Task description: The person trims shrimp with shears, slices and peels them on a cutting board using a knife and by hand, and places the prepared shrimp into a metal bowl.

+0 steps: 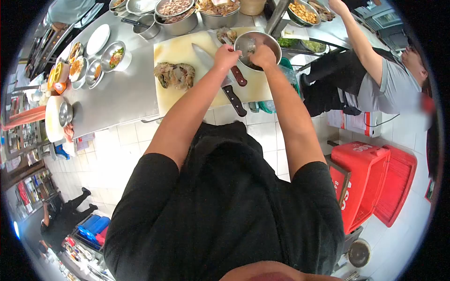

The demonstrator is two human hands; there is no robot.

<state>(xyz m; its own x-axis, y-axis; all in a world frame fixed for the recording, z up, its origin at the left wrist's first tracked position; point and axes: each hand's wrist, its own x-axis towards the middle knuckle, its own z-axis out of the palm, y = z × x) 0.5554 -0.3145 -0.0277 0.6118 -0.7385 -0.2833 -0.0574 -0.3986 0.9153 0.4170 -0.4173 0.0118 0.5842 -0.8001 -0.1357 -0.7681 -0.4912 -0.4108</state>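
Note:
My right hand [263,56] reaches into a steel bowl [273,39] at the cutting board's back right; its fingertips are hidden or too small to read. My left hand [227,57] is at the bowl's left edge, fingers drawn together, and what they hold is too small to make out. Below my left hand, two knives with a red-brown handle [238,76] and a dark handle [234,100] lie on the pale cutting board [168,100]. A grey-brown food piece [175,76] rests on the board's left side. Another piece [227,35] lies left of the bowl.
Steel pots of food [178,23] line the back. Small bowls [116,56] and a white plate [98,40] stand on the steel counter [108,93] at left. A co-worker [375,75] is at right, above a red bin [356,182].

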